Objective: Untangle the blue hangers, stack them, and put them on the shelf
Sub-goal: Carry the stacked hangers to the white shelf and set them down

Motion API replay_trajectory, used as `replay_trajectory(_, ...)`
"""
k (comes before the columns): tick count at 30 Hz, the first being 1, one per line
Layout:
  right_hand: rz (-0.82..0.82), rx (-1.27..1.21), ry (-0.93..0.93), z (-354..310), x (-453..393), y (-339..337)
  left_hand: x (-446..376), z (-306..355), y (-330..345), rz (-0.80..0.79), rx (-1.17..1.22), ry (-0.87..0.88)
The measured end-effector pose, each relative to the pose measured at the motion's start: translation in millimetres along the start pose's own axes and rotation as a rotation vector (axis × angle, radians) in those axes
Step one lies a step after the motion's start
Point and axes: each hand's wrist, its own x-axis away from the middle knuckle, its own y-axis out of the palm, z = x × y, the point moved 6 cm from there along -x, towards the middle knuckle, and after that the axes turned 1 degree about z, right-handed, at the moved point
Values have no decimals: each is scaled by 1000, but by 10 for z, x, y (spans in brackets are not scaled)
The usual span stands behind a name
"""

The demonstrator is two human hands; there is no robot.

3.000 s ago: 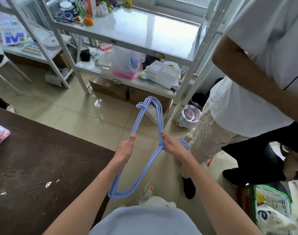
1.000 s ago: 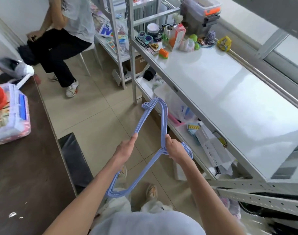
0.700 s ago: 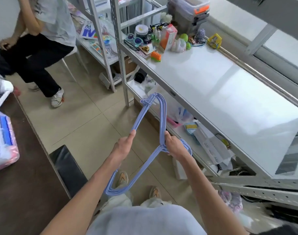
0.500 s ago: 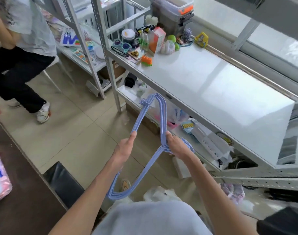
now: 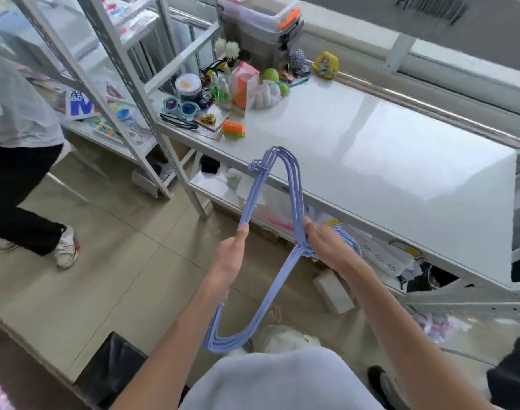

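A stack of blue wire hangers (image 5: 294,187) is held upright in front of me, all lined up together. My left hand (image 5: 230,255) grips the straight bottom bars of the stack. My right hand (image 5: 323,244) holds the stack at its neck, where the hooks curl out to the right behind my fingers. The upper corner of the hangers reaches over the front edge of the white metal shelf (image 5: 371,149), whose broad top surface lies just ahead and to the right.
Small items crowd the shelf's far left end: sunglasses (image 5: 180,107), an orange toy (image 5: 233,132), a pink carton (image 5: 244,84). A grey bin (image 5: 258,28) stands behind. Another person (image 5: 19,161) is at the left. A lower shelf holds bags and a white basket (image 5: 380,255).
The view has swung from the floor and a standing person to the white shelf and closed in on it. The hangers stay in the same two-handed grip.
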Motion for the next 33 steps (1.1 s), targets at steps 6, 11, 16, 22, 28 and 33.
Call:
replay_trajectory(6,76,161,-89,-97,-577,-332,-568,496,100,-32,-8,-26)
replay_trajectory(11,82,239,-17,-212,-1114,-762,-1034,1029,348,-74,-59,8)
replay_trajectory(16,155,-21,90,-229,-1653,-1306,-1723,1680,798,-146,-175,140)
replay_trajectory(22,281,-204,152,-200,-2062,-1661,-2286,1990,1152,-138,-219,253)
replay_trajectory(28,318,-255,151,-44,-2442,-1778,-2519,1910,1193,-109,-32,300)
replay_trajectory(33,448,-199,168,29,-2619,-1853,-2474,2012,1275,-153,-89,462)
